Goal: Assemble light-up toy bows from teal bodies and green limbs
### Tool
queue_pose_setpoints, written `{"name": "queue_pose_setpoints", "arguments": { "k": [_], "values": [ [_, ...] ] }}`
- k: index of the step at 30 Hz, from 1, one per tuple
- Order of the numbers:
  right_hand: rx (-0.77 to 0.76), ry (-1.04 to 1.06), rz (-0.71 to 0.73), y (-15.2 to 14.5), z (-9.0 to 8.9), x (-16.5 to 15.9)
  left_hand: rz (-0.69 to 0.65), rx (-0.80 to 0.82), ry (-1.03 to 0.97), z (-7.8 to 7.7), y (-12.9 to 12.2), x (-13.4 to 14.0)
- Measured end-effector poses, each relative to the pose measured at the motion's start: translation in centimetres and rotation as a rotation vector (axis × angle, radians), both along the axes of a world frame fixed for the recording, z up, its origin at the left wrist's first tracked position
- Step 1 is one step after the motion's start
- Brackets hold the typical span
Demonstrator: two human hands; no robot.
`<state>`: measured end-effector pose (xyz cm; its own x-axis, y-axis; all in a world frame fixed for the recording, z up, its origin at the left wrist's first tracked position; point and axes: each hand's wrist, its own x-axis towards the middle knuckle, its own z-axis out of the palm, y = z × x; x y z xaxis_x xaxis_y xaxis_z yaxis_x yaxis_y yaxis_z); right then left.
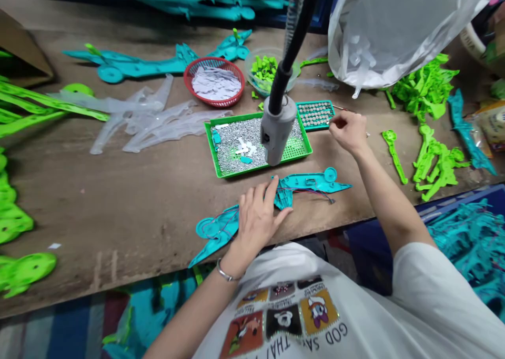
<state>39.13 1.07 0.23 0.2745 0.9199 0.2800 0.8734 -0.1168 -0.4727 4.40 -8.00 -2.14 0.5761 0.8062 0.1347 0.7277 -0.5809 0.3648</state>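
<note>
My left hand (258,212) lies across the middle of a long teal plastic shell (305,183), its fingers at the far edge and thumb at the near edge, holding it against the table. Thin red and dark wires (315,192) run along the shell and end in a small plug. My right hand (349,130) is closed in a pinch beside a small teal tray (332,118) of round metal pieces; anything between its fingertips is too small to make out. A thin reddish tool (345,109) lies just behind that hand. Left of the tray stands a green tray (219,173) full of small screws.
A grey electric screwdriver (278,130) hangs over the green tray. Behind are a red basket (214,103) of white slips and a bowl (249,64) of green bits. Translucent parts (165,127) lie left, lime-green parts (437,162) right. A white bag (343,59) hangs at the back right.
</note>
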Motion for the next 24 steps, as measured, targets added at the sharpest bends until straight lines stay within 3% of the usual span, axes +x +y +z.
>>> {"name": "queue_pose_setpoints", "arguments": {
  "k": [4,7,16,24],
  "values": [
    [-0.096,0.516,-0.003,-6.8,1.9,-5.9,-0.006,0.001,0.004,0.6,-0.2,0.2],
    [-0.207,0.696,-0.05,-10.5,2.1,-9.1,-0.008,0.002,0.037,1.1,-0.5,0.5],
    [-0.138,0.588,-0.099,-12.8,0.1,-11.4,-0.014,0.018,0.087,2.3,-0.9,0.5],
    [-0.013,0.375,-0.085,-13.3,0.7,-12.6,-0.023,0.029,0.108,3.8,-0.9,0.4]
  ]
}}
